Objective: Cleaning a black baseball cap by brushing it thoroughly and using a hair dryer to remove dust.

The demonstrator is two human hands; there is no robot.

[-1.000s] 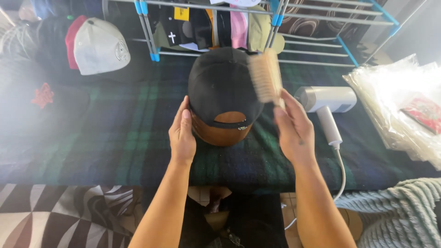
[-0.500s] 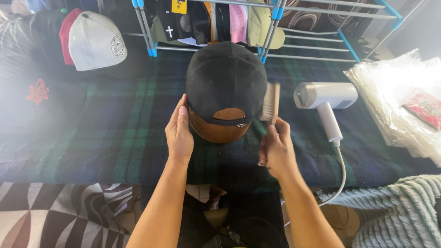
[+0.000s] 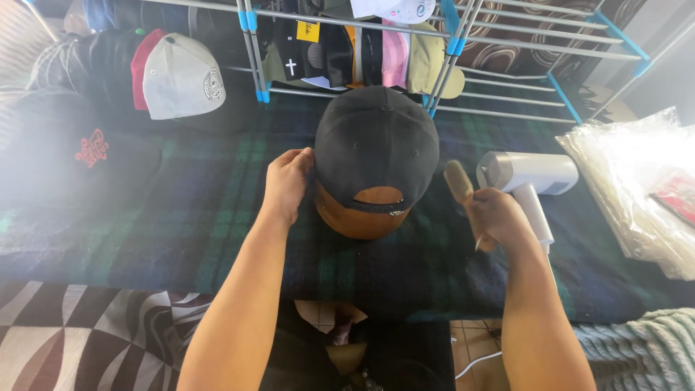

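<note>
A black cap sits on a rounded brown form, its back strap facing me, in the middle of a dark plaid cloth. My left hand pinches the cap's left edge with curled fingers. My right hand is closed round the handle of a wooden brush, held just right of the cap and not touching it.
A white handheld steamer lies to the right, its cord running toward me. Clear plastic bags are piled at the far right. A grey and red cap and a black cap lie at left. A metal rack holding caps stands behind.
My right hand drew the brush down off the cap's right side and turned it away. My left hand went from resting flat on the form to gripping the cap's edge.
</note>
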